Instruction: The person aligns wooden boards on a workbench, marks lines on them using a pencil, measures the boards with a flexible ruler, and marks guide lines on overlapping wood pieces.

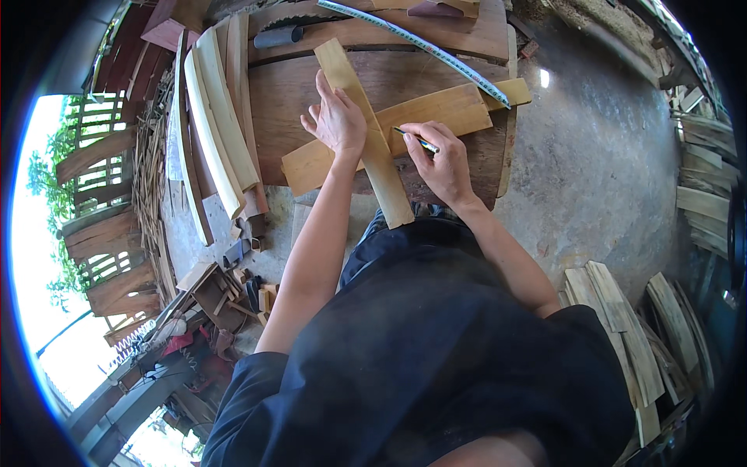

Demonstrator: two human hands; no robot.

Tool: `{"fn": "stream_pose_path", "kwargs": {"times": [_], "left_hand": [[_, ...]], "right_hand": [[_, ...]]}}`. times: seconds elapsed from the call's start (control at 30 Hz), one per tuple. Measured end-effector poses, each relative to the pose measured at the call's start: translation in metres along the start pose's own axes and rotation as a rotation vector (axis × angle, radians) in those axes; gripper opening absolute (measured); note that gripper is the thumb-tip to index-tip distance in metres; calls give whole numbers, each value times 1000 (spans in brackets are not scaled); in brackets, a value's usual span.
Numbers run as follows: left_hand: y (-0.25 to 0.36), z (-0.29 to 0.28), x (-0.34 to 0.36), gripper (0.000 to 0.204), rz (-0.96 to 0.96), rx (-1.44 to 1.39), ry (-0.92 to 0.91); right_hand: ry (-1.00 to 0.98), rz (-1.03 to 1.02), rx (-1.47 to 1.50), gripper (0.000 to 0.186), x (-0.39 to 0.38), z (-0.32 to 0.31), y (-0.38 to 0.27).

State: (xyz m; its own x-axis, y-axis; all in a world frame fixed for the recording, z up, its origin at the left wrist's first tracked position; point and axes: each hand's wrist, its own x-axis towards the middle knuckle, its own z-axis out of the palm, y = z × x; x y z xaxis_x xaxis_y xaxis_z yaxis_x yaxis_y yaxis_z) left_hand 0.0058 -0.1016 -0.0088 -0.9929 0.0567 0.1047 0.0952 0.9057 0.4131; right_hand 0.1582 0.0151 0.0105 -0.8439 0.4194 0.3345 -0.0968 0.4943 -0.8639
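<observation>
A narrow wooden board [380, 167] lies slantwise across a wider, slightly curved board [443, 110] on the wooden worktop [296, 86]. My left hand [340, 122] rests against the left edge of the narrow board, its fingers stretched and apart. To the right of that board, my right hand [441, 162] grips a dark pencil [420, 140] between thumb and fingers. The pencil's tip points left, over the wider board near where the two boards cross. Another piece of wood [513, 92] shows from under the wider board's right end.
A pale tape measure blade [424, 47] stretches over the far right of the worktop. At the far left lies a dark cylinder [278, 36]. Long curved boards [214, 117] lean at left. Stacked planks [622, 327] are at lower right, and wood offcuts [222, 296] at lower left.
</observation>
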Motion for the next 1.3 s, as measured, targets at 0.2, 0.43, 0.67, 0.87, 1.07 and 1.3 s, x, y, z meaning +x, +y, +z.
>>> {"fn": "stream_pose_path", "kwargs": {"times": [0.2, 0.43, 0.67, 0.87, 1.07, 1.3], "left_hand": [[-2, 0, 0, 56, 20, 10, 12], [-1, 1, 0, 56, 29, -2, 25], [-3, 2, -2, 56, -4, -1, 32], [2, -4, -2, 57, -24, -5, -22], [7, 4, 2, 57, 24, -6, 94], [3, 3, -9, 51, 10, -75, 220]], "right_hand": [[-21, 20, 40, 12, 11, 7, -3], [-39, -75, -10, 14, 27, 25, 3], [-188, -157, -69, 10, 5, -4, -11], [-336, -58, -46, 8, 9, -20, -22], [-107, -41, 44, 14, 40, 15, -6], [-448, -24, -4, 18, 5, -29, -29]]}}
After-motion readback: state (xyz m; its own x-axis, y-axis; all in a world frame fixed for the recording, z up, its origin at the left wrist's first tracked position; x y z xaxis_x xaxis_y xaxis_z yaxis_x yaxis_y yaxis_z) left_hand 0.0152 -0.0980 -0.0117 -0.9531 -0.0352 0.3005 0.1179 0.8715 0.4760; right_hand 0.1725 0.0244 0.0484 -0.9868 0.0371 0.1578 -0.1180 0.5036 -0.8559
